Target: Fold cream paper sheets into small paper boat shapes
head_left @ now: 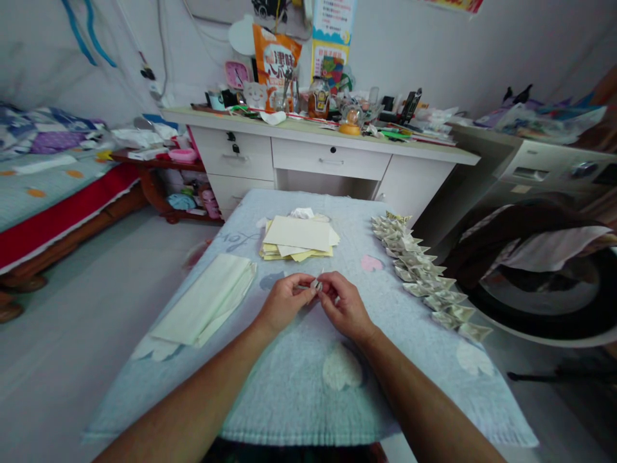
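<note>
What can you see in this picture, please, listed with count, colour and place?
small piece: one, pale, between both hands' fingertips
paper stack: one, cream and yellow, far middle of the cloth
folded bundle: one, whitish green, left of the cloth
folded pieces: many, greyish, row along the cloth's right
cloth: one, light blue, under these
desk: one, white, against the wall
orange bag: one, orange, on the desk
clock: one, pink, left of the bag
jar: one, brown, mid-desk
desk clutter: uncountable, mixed colours
bed: one, red side, far left
washing machine: one, grey, right
left hand: one, centre
right hand: one, centre
</note>
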Action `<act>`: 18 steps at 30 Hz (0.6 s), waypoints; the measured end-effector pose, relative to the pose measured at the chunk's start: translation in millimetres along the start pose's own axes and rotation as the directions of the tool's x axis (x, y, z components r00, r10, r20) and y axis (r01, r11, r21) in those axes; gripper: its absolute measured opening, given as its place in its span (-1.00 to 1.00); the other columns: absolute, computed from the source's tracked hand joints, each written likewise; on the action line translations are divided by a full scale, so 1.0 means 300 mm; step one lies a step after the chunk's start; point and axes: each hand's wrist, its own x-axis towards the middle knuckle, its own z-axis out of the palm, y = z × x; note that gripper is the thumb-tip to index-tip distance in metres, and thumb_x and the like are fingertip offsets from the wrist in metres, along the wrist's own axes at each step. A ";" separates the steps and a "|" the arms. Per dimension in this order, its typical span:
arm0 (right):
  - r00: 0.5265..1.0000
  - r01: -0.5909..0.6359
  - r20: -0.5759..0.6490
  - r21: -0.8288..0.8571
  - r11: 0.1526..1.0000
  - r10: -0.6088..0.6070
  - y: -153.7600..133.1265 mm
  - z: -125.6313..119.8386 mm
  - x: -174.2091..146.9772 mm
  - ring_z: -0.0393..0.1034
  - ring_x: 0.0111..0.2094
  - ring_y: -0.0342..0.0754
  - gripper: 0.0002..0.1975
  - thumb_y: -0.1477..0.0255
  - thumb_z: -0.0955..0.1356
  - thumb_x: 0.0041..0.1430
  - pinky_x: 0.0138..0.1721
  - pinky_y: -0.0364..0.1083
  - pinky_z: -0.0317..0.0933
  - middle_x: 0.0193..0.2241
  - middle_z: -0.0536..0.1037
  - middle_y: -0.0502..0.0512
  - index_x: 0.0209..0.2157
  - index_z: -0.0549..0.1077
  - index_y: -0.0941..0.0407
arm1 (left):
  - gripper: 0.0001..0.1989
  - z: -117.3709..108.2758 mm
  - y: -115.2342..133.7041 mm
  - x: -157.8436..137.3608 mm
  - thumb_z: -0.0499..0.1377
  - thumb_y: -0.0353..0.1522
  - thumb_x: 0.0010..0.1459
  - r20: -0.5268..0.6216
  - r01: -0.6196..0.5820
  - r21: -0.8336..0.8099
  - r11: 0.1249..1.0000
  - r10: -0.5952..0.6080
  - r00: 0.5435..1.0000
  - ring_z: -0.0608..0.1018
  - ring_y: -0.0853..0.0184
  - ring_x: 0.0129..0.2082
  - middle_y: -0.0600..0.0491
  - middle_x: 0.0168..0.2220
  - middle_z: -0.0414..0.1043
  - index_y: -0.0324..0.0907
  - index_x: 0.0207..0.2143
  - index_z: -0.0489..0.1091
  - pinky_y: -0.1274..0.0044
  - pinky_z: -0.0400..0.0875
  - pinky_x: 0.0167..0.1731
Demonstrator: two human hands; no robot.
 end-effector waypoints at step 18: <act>0.986 0.127 0.136 -0.245 0.961 -0.096 -0.011 -0.017 0.005 0.32 -0.28 -0.05 -0.66 0.60 0.24 0.14 -0.22 -0.08 0.23 -0.30 0.40 0.10 -0.09 0.43 0.03 | -0.73 -0.004 0.013 -0.007 0.27 -0.30 -0.02 -0.002 0.027 -0.109 0.994 -0.027 1.000 0.49 0.38 -0.47 0.04 -0.44 0.52 -0.27 -0.25 0.50 0.53 0.37 -0.39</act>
